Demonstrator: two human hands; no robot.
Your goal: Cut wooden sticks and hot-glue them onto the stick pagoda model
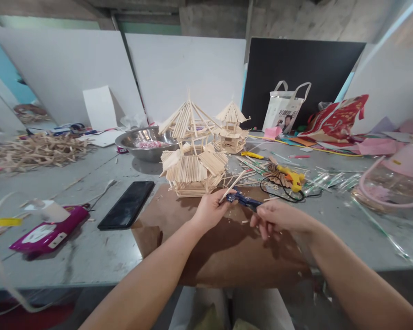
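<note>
My left hand (209,211) pinches a thin wooden stick (234,184) that points up and to the right. My right hand (278,217) is closed on the handles of dark blue pliers (246,200), whose head meets the stick beside my left fingertips. Whether the jaws grip the stick is too small to tell. Just beyond my left hand, a pavilion model of wooden sticks (192,169) stands on the brown cardboard (206,252), with a peaked roof of sticks (186,120) above it. Small stick bits lie on the cardboard under the pliers.
Behind stand a smaller stick pavilion (231,133) and a metal bowl (141,153). To the left are a black phone (126,205), a purple power strip (51,229) and a stick heap (37,153). At right lie a yellow glue gun (292,178), its cord and a clear pink-lidded jug (395,178).
</note>
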